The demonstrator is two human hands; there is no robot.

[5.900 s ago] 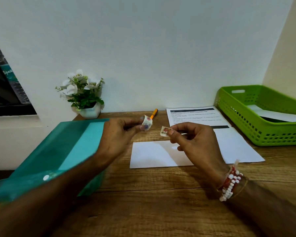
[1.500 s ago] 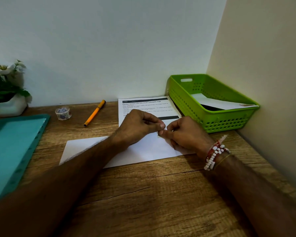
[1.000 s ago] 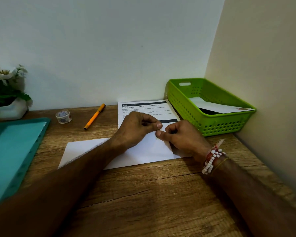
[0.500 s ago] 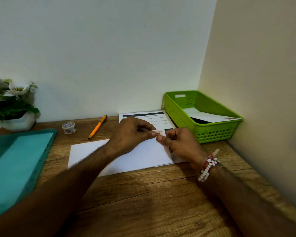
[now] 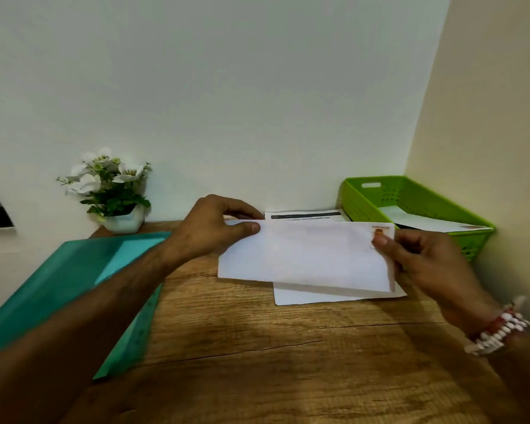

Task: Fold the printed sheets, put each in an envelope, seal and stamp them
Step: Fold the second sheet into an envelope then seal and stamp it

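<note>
Now the envelope (image 5: 303, 255) is pinched at both ends — the left hand (image 5: 211, 231) in a thumb-and-finger grip, the right hand (image 5: 426, 258) beside the stamp (image 5: 380, 232) — and is best kept flat, uncreased.

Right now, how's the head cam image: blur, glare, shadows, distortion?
Head view: soft overall, the small orange-brown stamp on the white paper envelope smeared beyond reading; no hard glare, envelope face slightly washed out; near foreground dim, soft shadows on the brown wooden desk; wide-angle slants the wall corner above the green plastic basket.
</note>
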